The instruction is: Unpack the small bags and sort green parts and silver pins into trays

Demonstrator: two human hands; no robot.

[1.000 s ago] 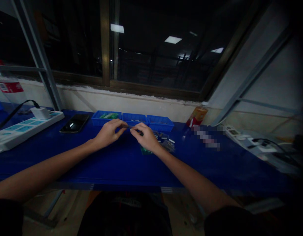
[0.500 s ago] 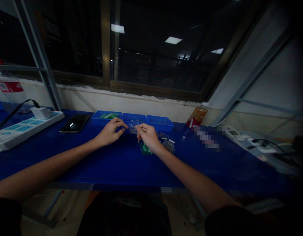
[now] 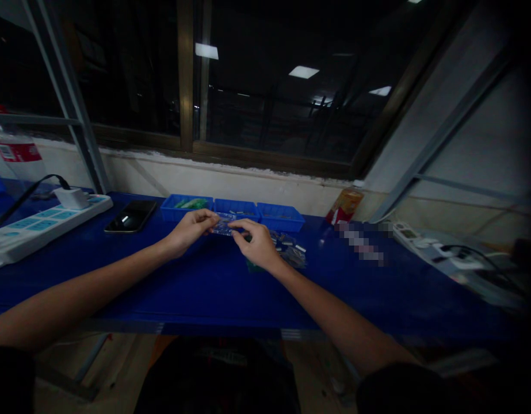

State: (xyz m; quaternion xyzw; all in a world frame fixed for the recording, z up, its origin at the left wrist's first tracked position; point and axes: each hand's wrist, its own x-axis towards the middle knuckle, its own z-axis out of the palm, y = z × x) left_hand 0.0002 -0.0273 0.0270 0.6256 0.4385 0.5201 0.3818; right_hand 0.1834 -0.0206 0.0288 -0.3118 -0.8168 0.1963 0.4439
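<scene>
A small clear plastic bag (image 3: 222, 225) is held up over the blue table, in front of the middle bin. My left hand (image 3: 191, 229) pinches its left end between thumb and fingertips. At the bag's right end is my right hand (image 3: 255, 244), its thumb and forefinger slightly apart; whether the fingertips touch the plastic I cannot tell. Beneath and beyond the right hand lies a pile of small clear bags (image 3: 293, 253) with small pale and metallic-looking pieces. A green packet (image 3: 254, 267) is mostly covered by that hand.
Three blue bins (image 3: 280, 217) line the back; the left one holds green packets (image 3: 191, 203). To the left are a phone (image 3: 131, 217), a white power strip (image 3: 49, 227) and a large bottle (image 3: 19, 152). An orange drink bottle (image 3: 345, 206) and another power strip (image 3: 446, 256) are at right.
My left hand has moved right and closed on the clear bag, which has shifted slightly left. My right hand has loosened its pinch, its fingers now parted at the bag's right end.
</scene>
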